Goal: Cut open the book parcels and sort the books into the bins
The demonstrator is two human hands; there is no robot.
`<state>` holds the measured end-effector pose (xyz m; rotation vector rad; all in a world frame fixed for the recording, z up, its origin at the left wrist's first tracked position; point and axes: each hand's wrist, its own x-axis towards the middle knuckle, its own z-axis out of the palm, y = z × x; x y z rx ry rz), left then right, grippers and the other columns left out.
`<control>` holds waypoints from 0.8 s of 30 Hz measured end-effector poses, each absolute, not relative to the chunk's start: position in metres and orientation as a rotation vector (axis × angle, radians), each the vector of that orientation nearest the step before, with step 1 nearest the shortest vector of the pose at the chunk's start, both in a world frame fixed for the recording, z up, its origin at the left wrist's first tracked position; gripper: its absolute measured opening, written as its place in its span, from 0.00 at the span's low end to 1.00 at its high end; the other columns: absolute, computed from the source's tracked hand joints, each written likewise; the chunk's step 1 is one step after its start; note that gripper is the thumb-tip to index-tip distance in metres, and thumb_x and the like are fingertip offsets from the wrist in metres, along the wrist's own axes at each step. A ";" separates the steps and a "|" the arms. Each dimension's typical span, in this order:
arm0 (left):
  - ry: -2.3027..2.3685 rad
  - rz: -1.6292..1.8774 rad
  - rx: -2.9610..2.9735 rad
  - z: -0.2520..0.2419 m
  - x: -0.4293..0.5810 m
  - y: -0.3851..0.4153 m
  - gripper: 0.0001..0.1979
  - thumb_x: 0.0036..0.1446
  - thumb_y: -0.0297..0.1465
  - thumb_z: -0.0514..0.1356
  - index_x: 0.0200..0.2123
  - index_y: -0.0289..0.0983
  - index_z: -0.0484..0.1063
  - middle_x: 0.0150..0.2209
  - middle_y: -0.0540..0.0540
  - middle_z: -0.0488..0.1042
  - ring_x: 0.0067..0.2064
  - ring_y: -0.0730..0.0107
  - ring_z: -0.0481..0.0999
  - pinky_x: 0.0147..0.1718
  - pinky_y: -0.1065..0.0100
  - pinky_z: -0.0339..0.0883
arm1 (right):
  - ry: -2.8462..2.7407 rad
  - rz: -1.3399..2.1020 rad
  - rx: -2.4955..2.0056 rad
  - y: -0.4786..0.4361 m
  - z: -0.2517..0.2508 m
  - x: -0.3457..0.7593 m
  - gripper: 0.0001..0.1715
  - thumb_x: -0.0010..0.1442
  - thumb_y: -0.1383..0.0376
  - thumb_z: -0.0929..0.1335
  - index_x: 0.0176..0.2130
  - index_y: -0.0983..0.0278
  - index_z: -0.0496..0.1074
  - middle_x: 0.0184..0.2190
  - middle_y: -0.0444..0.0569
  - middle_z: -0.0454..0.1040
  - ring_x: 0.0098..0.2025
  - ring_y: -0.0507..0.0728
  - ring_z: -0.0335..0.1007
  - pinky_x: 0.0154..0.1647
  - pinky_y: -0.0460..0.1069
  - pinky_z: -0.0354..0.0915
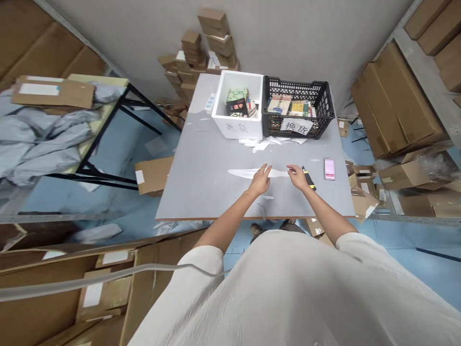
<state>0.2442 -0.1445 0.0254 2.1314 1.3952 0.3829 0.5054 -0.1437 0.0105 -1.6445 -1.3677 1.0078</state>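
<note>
has the left hand (260, 180) above the white strip (241, 173) on the gray tabletop (198, 187), with fingers spread and released. has the right hand (298, 178) near the right end of this strip, with fingers bent; cannot tell if pinching it or only hovering. just beside the right hand, on the outer side, see a black and yellow tool (309, 179), and farther right a phone (329, 169) with pink screen. farther back, see paper scraps (261, 144) before a white box (230, 126) and a black basket (271, 127), both containing books (279, 104).
</note>
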 end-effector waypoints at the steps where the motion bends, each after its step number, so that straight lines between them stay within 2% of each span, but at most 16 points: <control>1: 1.396 0.396 2.132 0.027 0.232 -0.149 0.37 0.71 0.26 0.56 0.81 0.38 0.61 0.82 0.32 0.60 0.80 0.42 0.66 0.77 0.40 0.64 | -1.396 1.009 -1.638 -0.145 0.013 0.493 0.21 0.65 0.60 0.69 0.54 0.59 0.84 0.61 0.57 0.82 0.59 0.64 0.82 0.70 0.63 0.75; 7: 1.476 0.449 2.124 0.038 0.155 -0.175 0.31 0.71 0.26 0.56 0.75 0.41 0.71 0.75 0.35 0.72 0.77 0.46 0.69 0.78 0.41 0.63 | -1.535 1.072 -1.606 -0.145 0.025 0.411 0.21 0.65 0.60 0.69 0.53 0.59 0.84 0.61 0.56 0.83 0.58 0.65 0.82 0.69 0.65 0.76; 18: 1.907 0.573 1.786 0.046 0.035 -0.239 0.30 0.72 0.27 0.55 0.74 0.37 0.71 0.75 0.34 0.71 0.76 0.47 0.70 0.78 0.44 0.64 | -1.872 1.287 -1.345 -0.121 0.025 0.267 0.20 0.64 0.58 0.71 0.54 0.58 0.83 0.62 0.55 0.83 0.57 0.64 0.83 0.69 0.65 0.76; 24: 2.161 0.633 1.540 0.042 -0.009 -0.297 0.30 0.71 0.28 0.56 0.74 0.40 0.72 0.74 0.36 0.73 0.76 0.47 0.71 0.77 0.42 0.65 | -2.050 1.463 -1.151 -0.122 0.016 0.191 0.19 0.64 0.60 0.70 0.52 0.58 0.83 0.60 0.55 0.84 0.55 0.63 0.83 0.69 0.64 0.76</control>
